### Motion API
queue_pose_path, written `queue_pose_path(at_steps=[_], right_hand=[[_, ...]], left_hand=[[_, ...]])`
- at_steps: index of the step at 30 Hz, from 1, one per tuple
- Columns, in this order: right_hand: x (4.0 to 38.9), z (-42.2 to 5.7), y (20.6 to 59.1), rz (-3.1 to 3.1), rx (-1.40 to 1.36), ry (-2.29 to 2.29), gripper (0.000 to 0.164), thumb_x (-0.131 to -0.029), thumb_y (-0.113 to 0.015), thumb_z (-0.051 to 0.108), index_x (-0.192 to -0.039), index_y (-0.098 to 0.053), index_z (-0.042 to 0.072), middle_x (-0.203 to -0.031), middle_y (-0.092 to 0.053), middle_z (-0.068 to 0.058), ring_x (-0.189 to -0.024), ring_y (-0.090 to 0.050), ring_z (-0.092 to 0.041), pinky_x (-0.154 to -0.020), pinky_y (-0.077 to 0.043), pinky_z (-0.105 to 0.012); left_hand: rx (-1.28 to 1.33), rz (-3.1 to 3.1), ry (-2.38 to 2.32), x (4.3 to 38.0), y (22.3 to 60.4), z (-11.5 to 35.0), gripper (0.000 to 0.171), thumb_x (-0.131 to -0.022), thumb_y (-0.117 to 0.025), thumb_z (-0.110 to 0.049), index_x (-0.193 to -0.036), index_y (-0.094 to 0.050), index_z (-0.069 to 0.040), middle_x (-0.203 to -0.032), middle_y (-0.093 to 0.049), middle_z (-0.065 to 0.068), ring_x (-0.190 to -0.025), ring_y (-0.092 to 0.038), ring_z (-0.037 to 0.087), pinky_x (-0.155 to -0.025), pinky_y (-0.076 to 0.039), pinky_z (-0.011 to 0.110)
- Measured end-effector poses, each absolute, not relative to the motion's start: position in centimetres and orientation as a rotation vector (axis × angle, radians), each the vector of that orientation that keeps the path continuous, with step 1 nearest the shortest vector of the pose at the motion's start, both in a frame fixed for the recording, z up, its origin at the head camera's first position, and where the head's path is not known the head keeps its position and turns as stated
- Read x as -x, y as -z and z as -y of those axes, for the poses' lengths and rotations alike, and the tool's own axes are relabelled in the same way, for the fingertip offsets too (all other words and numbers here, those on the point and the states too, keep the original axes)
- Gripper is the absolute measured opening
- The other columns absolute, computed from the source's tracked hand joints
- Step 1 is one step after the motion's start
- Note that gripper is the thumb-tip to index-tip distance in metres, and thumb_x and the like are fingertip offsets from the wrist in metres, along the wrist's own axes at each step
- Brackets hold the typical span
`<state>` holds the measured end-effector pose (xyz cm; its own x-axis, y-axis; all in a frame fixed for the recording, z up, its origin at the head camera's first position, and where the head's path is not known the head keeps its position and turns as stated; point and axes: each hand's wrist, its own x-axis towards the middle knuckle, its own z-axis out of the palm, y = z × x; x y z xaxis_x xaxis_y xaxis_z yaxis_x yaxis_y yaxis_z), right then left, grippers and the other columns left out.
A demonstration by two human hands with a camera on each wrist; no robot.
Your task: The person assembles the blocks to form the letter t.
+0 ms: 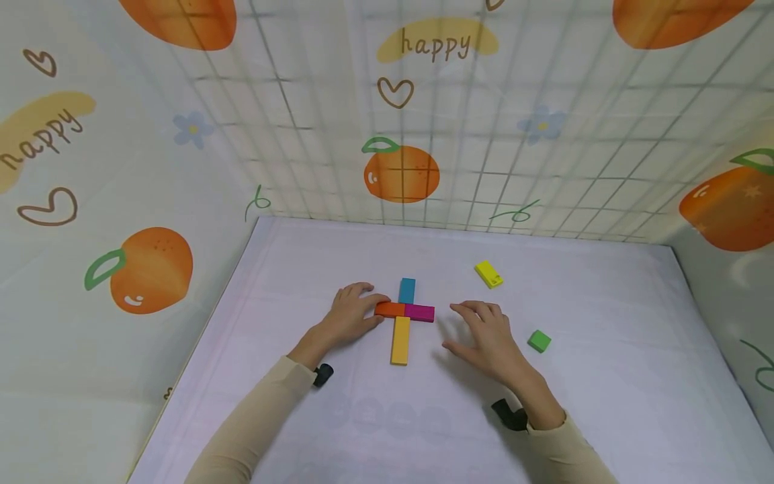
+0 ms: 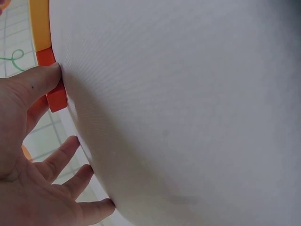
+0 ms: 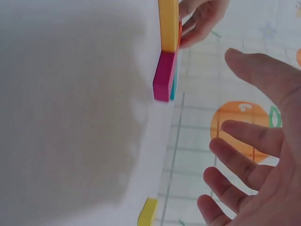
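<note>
Four flat blocks lie together as a cross in the head view: a blue block (image 1: 407, 290) at the far side, an orange-red block (image 1: 390, 309) on the left, a magenta block (image 1: 420, 313) on the right and a longer yellow-orange block (image 1: 400, 341) nearest me. My left hand (image 1: 351, 314) pinches the orange-red block between thumb and index finger; its other fingertips reach down to the table in the left wrist view. To the right of the magenta block, my right hand (image 1: 487, 336) hovers with nothing in it, thumb (image 3: 251, 68) and fingers spread apart.
Beyond my right hand lies a bright yellow block (image 1: 488, 274); a green block (image 1: 539, 341) sits to its right. All rest on a white-covered table (image 1: 302, 269). Printed cloth walls (image 1: 314, 134) with oranges and hearts rise behind and at both sides.
</note>
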<state>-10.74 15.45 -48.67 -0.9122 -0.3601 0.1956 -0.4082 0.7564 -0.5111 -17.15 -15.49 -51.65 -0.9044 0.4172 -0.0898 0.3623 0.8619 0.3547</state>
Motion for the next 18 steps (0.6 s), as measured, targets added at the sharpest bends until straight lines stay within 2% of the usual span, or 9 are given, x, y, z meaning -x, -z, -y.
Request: queue_pose_path(at_steps=[13,18], right_hand=[[10.3,-20.1,49.7,2.647,-0.646,-1.013,0.054,-0.076,-0.088,0.016,-0.125,-0.066,0.004,-0.120,-0.061,-0.013,-0.111,-0.046,-0.037,-0.087,-0.034,-0.048],[10.2,-21.8,50.1,2.635,-0.606,-1.048,0.051,-0.076,-0.087,0.012,-0.122,-0.067,0.003,-0.118,-0.062,-0.014,-0.109,-0.047,-0.038,-0.086,-0.032,-0.049]], left_hand=[[-0.583,-2.849,-0.499,17.1,51.2,15.4,0.042,-0.096,-0.068,-0.036,-0.137,-0.062,-0.030,-0.150,-0.042,0.011,-0.140,-0.029,0.031,-0.113,-0.023,0.059],[-0.587,-2.845,-0.486,17.2,51.3,15.4,0.042,-0.097,-0.067,-0.037,-0.138,-0.061,-0.031,-0.150,-0.042,0.010,-0.140,-0.029,0.030,-0.113,-0.024,0.057]])
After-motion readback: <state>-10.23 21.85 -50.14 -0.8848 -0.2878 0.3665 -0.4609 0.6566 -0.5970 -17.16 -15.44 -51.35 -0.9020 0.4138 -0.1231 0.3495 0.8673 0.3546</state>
